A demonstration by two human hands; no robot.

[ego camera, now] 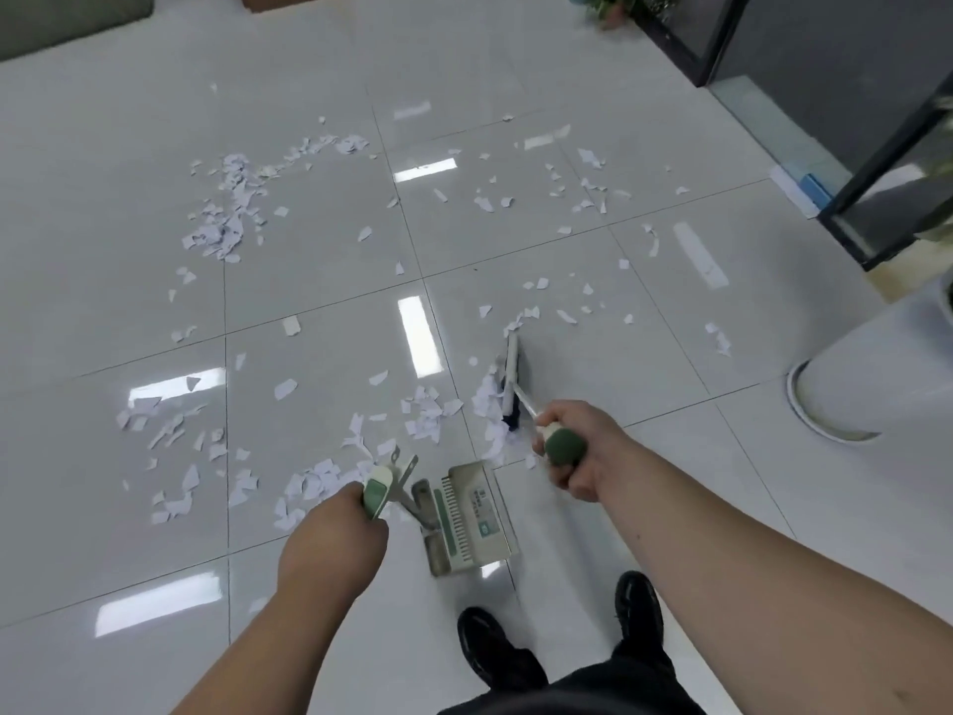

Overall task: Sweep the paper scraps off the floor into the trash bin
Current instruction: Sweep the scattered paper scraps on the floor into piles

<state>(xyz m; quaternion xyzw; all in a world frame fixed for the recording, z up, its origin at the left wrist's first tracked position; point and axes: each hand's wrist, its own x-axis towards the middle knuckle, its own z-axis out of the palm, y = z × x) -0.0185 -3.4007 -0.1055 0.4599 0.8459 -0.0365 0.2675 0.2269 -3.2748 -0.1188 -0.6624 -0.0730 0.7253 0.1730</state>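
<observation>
My left hand (335, 539) is curled tight round the green-and-white grip of the dustpan (469, 518), with the fingers wrapped under and pressed together; only the knuckles and the back of the hand show. The dustpan stands on the floor (319, 260) just ahead of my black shoes (495, 647), its comb of teeth facing up at me.

My right hand (577, 451) grips the top of the broom (511, 374). The fingers are closed round the handle just below its green cap, and the thumb lies against the shaft. The broom head rests on the tile ahead of that hand, with its long edge against a small heap of paper scraps (487, 399) on its left side.

More scraps lie everywhere (a proper mess). There is a thick drift far out to the left, a loose scatter across the far right tiles, a band between the dustpan and the broom, and more to the left of my left hand.

A white round container (851, 374) stands at the right, well apart from the broom. I cannot tell whether it is the trash bin.
</observation>
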